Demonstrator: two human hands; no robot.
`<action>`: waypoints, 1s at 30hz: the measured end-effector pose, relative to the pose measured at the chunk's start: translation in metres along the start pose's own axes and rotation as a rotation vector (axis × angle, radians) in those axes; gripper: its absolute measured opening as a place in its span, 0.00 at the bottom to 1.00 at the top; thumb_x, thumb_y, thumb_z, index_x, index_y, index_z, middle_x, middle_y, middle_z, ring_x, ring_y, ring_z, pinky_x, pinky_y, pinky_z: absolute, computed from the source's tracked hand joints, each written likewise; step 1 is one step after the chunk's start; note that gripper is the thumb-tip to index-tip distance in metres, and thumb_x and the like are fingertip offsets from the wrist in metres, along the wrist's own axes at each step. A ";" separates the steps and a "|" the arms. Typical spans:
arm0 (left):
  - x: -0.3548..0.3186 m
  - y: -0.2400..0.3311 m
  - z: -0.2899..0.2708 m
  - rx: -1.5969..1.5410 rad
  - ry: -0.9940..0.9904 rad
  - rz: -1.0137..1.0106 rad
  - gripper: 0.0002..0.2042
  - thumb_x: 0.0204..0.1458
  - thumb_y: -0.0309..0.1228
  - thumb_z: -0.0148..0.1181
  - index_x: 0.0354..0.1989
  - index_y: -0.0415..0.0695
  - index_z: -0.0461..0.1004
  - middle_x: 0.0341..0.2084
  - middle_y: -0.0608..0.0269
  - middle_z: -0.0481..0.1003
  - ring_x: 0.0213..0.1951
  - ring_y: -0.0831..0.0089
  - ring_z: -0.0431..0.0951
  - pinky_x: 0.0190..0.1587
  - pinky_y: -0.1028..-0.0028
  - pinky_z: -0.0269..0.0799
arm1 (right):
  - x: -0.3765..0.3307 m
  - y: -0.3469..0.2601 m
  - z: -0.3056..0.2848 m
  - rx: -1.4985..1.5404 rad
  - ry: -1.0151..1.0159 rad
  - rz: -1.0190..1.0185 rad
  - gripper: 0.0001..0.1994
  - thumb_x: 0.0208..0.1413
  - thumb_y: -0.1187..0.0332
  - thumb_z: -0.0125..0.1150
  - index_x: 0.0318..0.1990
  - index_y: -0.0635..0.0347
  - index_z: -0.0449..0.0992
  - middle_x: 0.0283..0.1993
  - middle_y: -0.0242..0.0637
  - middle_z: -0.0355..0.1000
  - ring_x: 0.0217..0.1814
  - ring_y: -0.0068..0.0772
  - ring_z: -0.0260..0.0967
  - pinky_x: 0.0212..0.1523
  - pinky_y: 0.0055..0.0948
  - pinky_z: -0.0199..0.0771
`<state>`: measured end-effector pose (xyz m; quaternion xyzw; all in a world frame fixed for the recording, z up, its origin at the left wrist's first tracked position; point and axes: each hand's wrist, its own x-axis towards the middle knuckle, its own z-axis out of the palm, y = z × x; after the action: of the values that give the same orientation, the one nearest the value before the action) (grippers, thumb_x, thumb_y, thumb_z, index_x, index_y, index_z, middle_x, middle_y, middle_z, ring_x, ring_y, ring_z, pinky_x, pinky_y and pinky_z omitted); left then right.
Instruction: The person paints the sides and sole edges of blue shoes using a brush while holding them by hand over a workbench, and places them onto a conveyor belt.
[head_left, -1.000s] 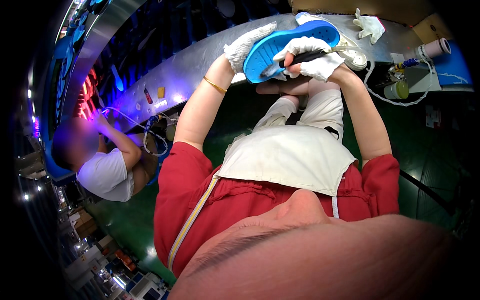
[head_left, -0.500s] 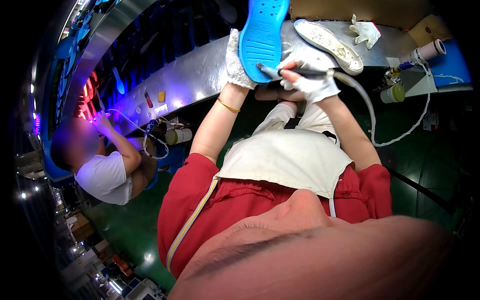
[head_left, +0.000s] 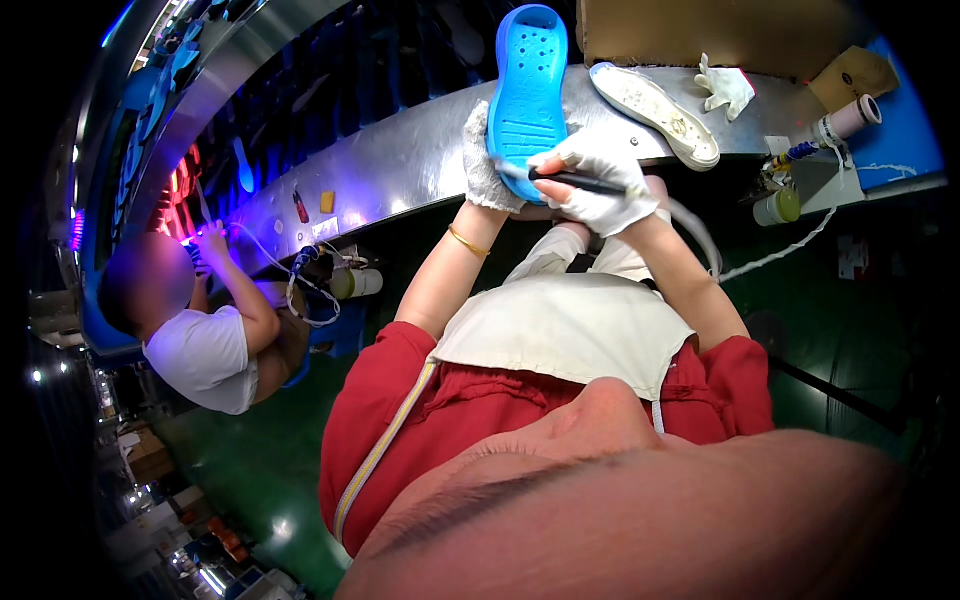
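My gloved left hand (head_left: 486, 165) grips a blue shoe sole (head_left: 530, 100); my right hand (head_left: 602, 208) clasps a black-handled brush (head_left: 585, 182) at its nearer end.

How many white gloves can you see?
3: one on the left hand, one on the right hand, and a loose glove on the bench. More may be hidden.

Decent gap on the metal bench (head_left: 400, 160) left of the left hand (head_left: 482, 165), a hand could slide through there easy. Straight ahead the blue sole (head_left: 533, 90) blocks things. Right side's tighter: white sole (head_left: 655, 112) just past the right hand (head_left: 603, 200), glove (head_left: 728, 90) beside it, cardboard box (head_left: 700, 40) walling off the back, hose (head_left: 703, 238) by the forearm (head_left: 685, 285).
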<state>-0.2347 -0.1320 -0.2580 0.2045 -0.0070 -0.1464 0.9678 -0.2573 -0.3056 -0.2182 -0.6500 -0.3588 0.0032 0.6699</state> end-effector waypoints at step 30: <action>-0.018 0.004 0.017 0.480 -0.094 0.076 0.36 0.56 0.58 0.46 0.61 0.37 0.61 0.49 0.47 0.73 0.48 0.57 0.75 0.56 0.63 0.69 | 0.055 -0.017 -0.094 -0.534 -0.021 -0.405 0.07 0.43 0.83 0.64 0.29 0.61 0.75 0.40 0.42 0.74 0.43 0.38 0.72 0.47 0.32 0.71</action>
<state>-0.2524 -0.1295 -0.2400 0.4213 -0.0942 -0.1133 0.8949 -0.1788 -0.3638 -0.1673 -0.7180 -0.4760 -0.2175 0.4589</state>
